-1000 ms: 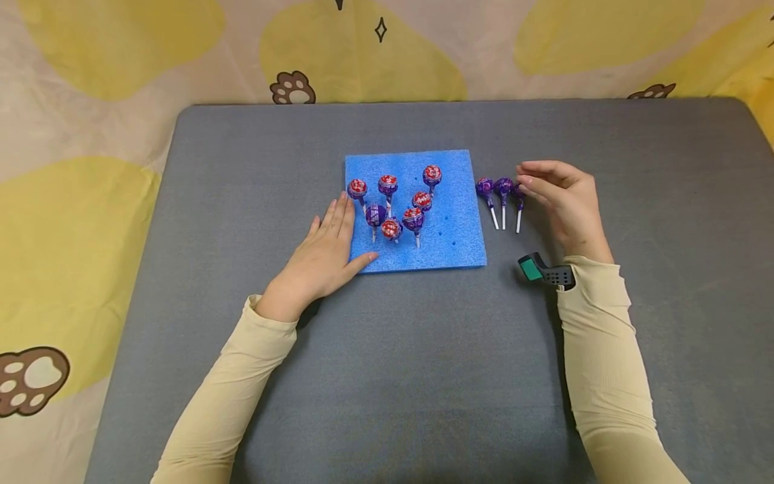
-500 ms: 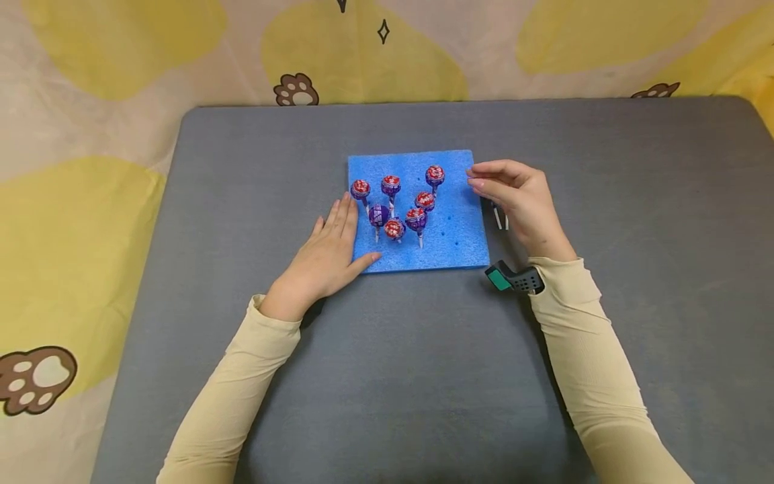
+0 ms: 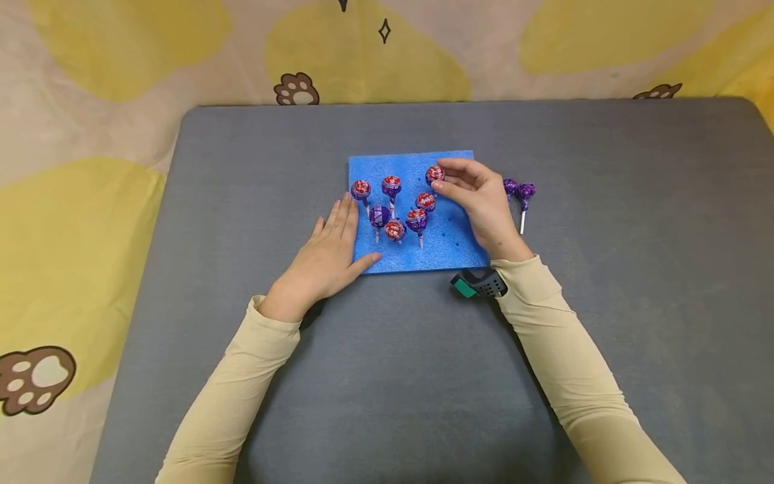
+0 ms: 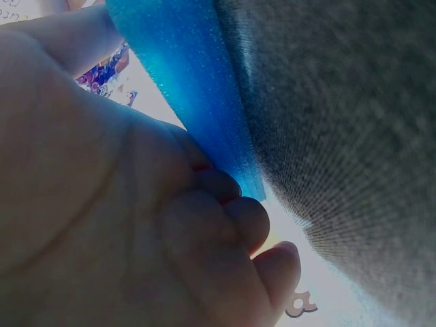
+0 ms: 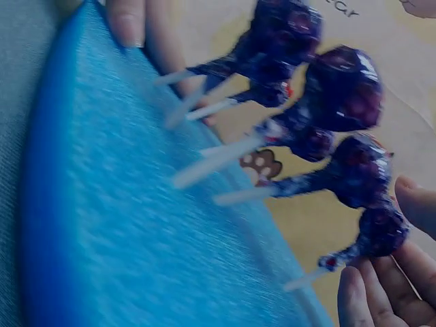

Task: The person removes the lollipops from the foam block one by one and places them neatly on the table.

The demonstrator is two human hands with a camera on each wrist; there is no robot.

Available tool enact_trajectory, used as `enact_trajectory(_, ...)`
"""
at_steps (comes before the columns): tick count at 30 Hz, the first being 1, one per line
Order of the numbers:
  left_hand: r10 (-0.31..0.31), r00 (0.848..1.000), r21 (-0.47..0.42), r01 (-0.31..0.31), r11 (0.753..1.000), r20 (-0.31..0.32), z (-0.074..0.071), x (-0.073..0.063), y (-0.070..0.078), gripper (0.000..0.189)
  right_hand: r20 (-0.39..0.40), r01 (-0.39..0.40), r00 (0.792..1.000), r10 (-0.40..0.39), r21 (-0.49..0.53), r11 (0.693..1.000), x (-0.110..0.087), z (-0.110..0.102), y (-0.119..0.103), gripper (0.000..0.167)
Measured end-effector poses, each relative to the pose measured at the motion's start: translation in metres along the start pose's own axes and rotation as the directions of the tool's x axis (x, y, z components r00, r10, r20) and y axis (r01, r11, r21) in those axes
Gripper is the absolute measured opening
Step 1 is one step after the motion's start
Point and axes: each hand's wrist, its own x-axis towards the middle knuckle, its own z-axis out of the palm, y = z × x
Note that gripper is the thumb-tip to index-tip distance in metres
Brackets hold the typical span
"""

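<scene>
A blue foam board (image 3: 465, 252) holds several upright lollipops in red and purple wrappers, their white sticks pushed into it. My left hand (image 3: 323, 259) lies flat along the board's left edge, fingers straight, thumb over the front left corner. In the head view my right hand (image 3: 484, 205) is over the board's right side, thumb and fingertips right at the head of the back right lollipop (image 3: 433, 174). The right wrist view has that lollipop's purple head (image 5: 383, 230) between the parted thumb and fingers (image 5: 354, 296).
Lollipops (image 3: 527, 191) lie on the grey table (image 3: 605, 154) right of the board, partly hidden by the right hand. Small holes (image 3: 457, 243) dot the board's front right. A patterned yellow cloth (image 3: 375, 60) hangs behind the table's far edge.
My right hand has moved left from the loose lollipops beside the board to the back right lollipop in it. The left hand has stayed on the board's left edge.
</scene>
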Motion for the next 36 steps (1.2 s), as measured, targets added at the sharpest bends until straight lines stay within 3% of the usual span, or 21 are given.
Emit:
enact_trajectory(4, 0.003, 1.000, -0.001, -0.003, 1.000, -0.003, 0.000, 0.000, 0.000, 0.090, 0.002, -0.003, 1.000, 0.003, 0.006, 1.000, -0.001, 0.003, 0.002, 0.035)
enact_trajectory(10, 0.003, 1.000, -0.005, -0.003, 1.000, -0.009, 0.000, 0.000, 0.000, 0.090, -0.009, 0.013, 1.000, -0.013, 0.018, 1.000, -0.003, 0.003, 0.002, 0.026)
enact_trajectory(22, 0.009, 1.000, -0.007, -0.009, 1.000, -0.016, 0.000, -0.001, 0.000, 0.089, -0.020, 0.006, 1.000, -0.005, 0.056, 0.998, -0.002, -0.002, 0.000, 0.023)
enact_trajectory(32, 0.008, 1.000, -0.010, -0.008, 1.000, -0.016, 0.000, -0.001, 0.000, 0.090, -0.009, -0.012, 1.000, 0.013, 0.110, 0.994, -0.003, -0.005, -0.005, 0.021)
enact_trajectory(36, 0.006, 1.000, -0.009, -0.006, 1.000, -0.017, 0.001, 0.000, 0.000, 0.090, -0.018, 0.005, 1.000, -0.002, 0.178, 0.984, -0.003, -0.008, -0.010, 0.020)
